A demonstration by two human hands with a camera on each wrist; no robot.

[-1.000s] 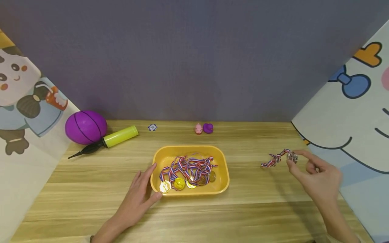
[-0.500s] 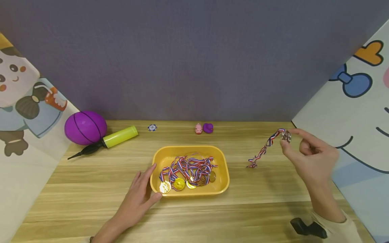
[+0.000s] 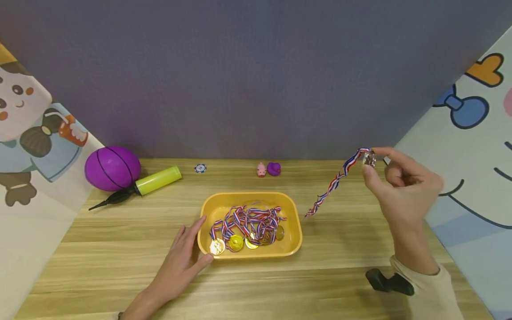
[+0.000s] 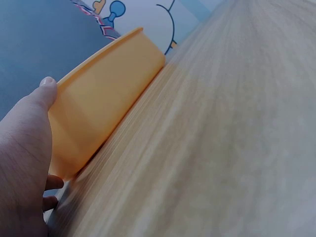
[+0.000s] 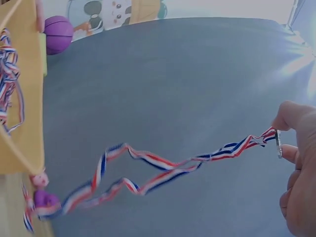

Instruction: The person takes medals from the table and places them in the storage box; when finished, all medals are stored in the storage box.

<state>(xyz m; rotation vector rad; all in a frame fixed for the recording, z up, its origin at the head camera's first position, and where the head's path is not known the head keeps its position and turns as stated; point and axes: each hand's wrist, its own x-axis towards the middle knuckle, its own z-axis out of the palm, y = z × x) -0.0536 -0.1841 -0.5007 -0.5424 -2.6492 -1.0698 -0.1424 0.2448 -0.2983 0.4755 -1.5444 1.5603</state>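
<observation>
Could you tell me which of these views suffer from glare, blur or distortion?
Head view: even light, sharp, edges slightly bowed. Left wrist view: tilted, the table smeared soft, the yellow tray clear. Right wrist view: glare at top right, hazy, the ribbon still readable.

In the head view, the right hand (image 3: 404, 186) covers most of the silver medal (image 3: 369, 158), so its face cannot be read. The marking on the small blue chip (image 3: 200, 168) is too small to tell. The left wrist view cuts the left hand (image 4: 22, 163) at its left and bottom edges, and the yellow tray (image 4: 103, 103) wall hides whatever lies inside. The right wrist view crops the tray at its left edge, and the striped ribbon (image 5: 158, 170) blurs at its far end.
</observation>
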